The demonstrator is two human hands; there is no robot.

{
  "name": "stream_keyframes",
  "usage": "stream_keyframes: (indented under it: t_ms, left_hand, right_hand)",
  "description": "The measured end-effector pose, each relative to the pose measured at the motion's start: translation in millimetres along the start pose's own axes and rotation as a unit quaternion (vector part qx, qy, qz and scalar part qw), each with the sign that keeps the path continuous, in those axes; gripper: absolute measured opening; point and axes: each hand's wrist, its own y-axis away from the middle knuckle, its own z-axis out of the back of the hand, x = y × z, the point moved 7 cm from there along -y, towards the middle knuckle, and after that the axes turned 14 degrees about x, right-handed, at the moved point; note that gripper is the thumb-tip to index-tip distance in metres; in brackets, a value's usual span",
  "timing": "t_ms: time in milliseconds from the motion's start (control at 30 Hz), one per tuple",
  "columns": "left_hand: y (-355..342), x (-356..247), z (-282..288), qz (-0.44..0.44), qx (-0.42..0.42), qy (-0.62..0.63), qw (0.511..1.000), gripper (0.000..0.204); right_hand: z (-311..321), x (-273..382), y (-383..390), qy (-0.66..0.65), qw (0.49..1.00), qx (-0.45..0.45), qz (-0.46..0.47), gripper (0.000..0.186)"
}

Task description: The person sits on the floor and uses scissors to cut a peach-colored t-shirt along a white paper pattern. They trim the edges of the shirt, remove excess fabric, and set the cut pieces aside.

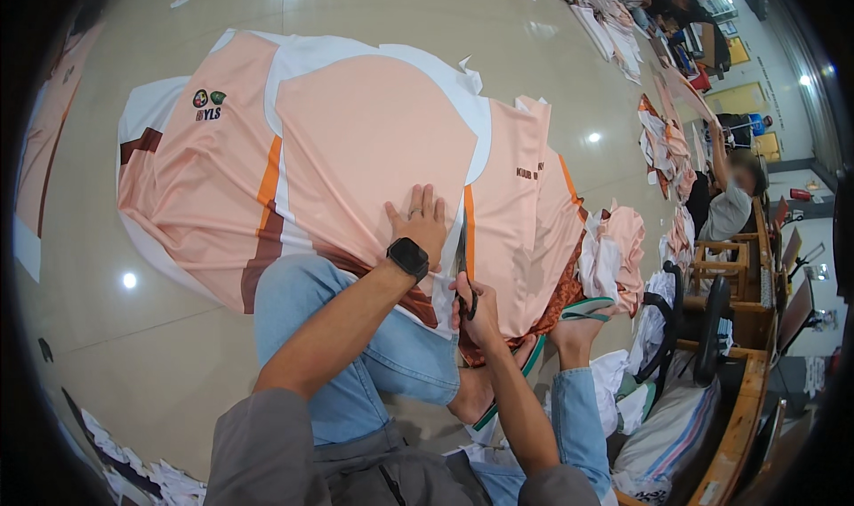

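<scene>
Head view: the left hand [427, 227] lies flat, grip apart, on pink cloth [374, 132] spread over the floor [187, 341] toward eleven o'clock. At that hand's five o'clock, the right hand [481, 317] has its grip clamped on scissors [463, 266]; their blades [463, 243] point toward twelve, though whether parted is unclear.

Grey sleeves [265, 444], black watch [408, 259], light-blue jeans [302, 315]

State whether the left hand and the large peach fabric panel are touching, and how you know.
Touching. The head view shows the left hand spread palm-down on the peach fabric panel, with no gap visible.
</scene>
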Motion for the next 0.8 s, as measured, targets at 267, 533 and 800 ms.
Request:
stream_keyframes:
  t_ms: [267, 533, 800]
  left_hand:
    - [1.0, 0.2, -1.2, 0.008, 0.006, -0.005, 1.0, 0.124]
    - [-3.5, 2.5, -6.4, 0.008, -0.024, 0.003, 1.0, 0.113]
    - [4.4, 0.7, 1.9, 0.01, 0.013, 0.003, 1.0, 0.112]
  right_hand:
    - [-4.8, 4.4, -7.9, -0.032, 0.999, 0.001, 0.011, 0.058]
    - [-3.5, 13.0, -28.1, 0.013, 1.0, -0.012, 0.004, 0.062]
    - [-3.1, 28.2, -40.4, -0.018, 0.999, -0.002, 0.036, 0.064]
